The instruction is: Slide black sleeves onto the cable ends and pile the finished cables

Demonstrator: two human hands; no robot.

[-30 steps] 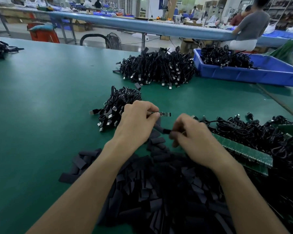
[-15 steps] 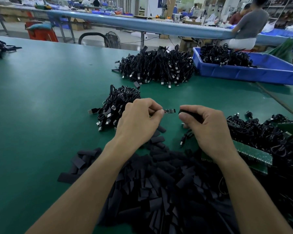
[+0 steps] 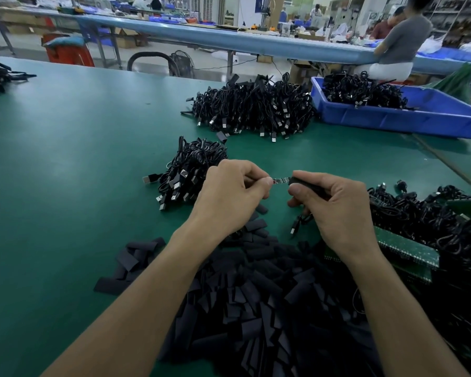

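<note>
Our left grip (image 3: pixel 229 197) pinches the bare cable end (image 3: pixel 280 181); our right grip (image 3: pixel 337 210) pinches a matte black sleeve (image 3: pixel 307 183) above the green table (image 3: pixel 65 159).

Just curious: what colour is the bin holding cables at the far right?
The bin is blue, seen in the head view.

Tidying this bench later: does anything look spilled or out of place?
Nothing looks damaged. A few black sleeves lie scattered left of the main sleeve heap on the green table, and one loose black piece lies alone between the small cable pile and the large cable pile.
</note>
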